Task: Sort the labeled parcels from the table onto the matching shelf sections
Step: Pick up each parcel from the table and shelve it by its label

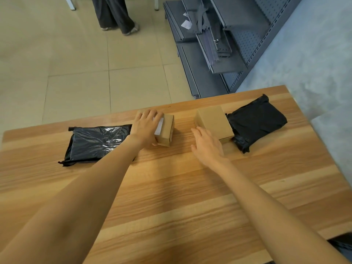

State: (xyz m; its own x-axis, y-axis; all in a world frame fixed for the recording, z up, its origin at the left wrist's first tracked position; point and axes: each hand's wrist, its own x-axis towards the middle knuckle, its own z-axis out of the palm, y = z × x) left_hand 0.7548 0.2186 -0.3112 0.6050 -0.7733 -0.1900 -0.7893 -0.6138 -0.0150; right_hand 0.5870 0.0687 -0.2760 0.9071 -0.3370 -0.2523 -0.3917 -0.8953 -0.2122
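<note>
1. Far left on the light wood-grain bench (171, 197) there's a flat, glossy black plastic mailer bag (95, 142). Looks soft and floppy to me, probably slick too, so I'd grab it by an edge or slide a palm under it, not pinch the middle.

2. Next over, a small brown cardboard box with a white label on top (165, 128). The left hand (145, 126) is draped over it, fingers (152, 113) curled over the far edge and thumb down by the near corner, so it's gripping the box. The box seems to sit on the bench, not lifted yet. Stiff and likely light, so a top grab across the short sides should hold fine. Can't read the label from here.

3. Then a bigger plain brown cardboard box (214, 123), no label showing. The right hand (207, 147) is just beside its near corner, fingers straight and spread, holding nothing; can't tell if it's actually touching. It's wider, so I'd guess it wants a side-to-side grip or two hands.

4. Far right, a bulky crumpled matte black plastic parcel (255, 122) pressed up against that box. Squishy wrap, so scoop it rather than pinch.

5. Past the bench stands the grey metal shelf unit (238, 60) with some loose parts on it.
</note>
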